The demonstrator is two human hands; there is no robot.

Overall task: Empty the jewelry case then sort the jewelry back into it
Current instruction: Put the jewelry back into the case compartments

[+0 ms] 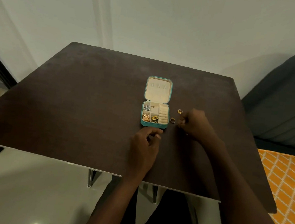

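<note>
A small teal jewelry case (143, 122) lies open on the dark table (73, 96), its cream lid (158, 90) flat behind it. Its left compartments hold silver beads (146, 108), a small pin (153, 106), gold pieces (145, 118) and a gold-green piece (154, 119). The ring rolls (163, 115) on its right side are bare. Two gold rings lie on the table right of the case, one near it (172, 120) and one farther back (179, 111). My left hand (144, 145) rests curled by the case's front edge. My right hand (194, 125) pinches something small and gold, hard to make out.
A dark grey chair (286, 106) stands at the right behind the table. An orange patterned rug (286, 186) covers the floor at the right. A pale wall is behind the table. The table's near edge runs just above my lap.
</note>
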